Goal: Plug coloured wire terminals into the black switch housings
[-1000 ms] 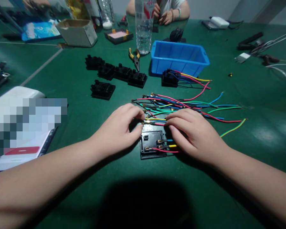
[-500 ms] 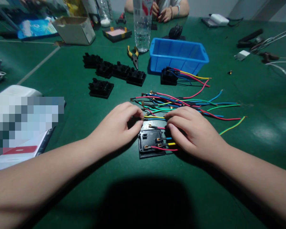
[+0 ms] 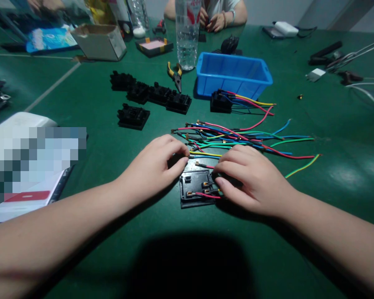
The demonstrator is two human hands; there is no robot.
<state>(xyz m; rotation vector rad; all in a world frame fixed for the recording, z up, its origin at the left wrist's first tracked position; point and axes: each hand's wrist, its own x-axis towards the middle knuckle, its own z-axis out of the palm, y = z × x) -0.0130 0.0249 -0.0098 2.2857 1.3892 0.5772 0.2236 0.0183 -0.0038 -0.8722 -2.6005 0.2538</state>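
Observation:
My left hand [image 3: 163, 160] rests on the table with thumb and index finger closed around the terminal end of a blue wire [image 3: 205, 157], beside a yellow wire. My right hand [image 3: 252, 178] curls over the right edge of a black socket panel [image 3: 187, 203] lying face down. Its fingertips hide part of a loose red wire [image 3: 205, 165] and the leads leaving the panel; what they grip is hidden. Metal terminals sit in the panel, one with a red lead [image 3: 207, 195]. Behind both hands lies a bundle of coloured wires [image 3: 246, 133].
A blue bin [image 3: 233, 79] stands behind a wired black socket [image 3: 220, 101]. Several black sockets [image 3: 157, 93] lie left of it, near yellow-handled pliers [image 3: 177, 79] and a water bottle [image 3: 187, 45]. A phone [image 3: 46, 174] lies at left. Another person's hands [image 3: 216, 21] are across the table.
My right hand has shifted left and slightly toward me, now covering the panel's right edge and more of its leads. My left hand has hardly moved.

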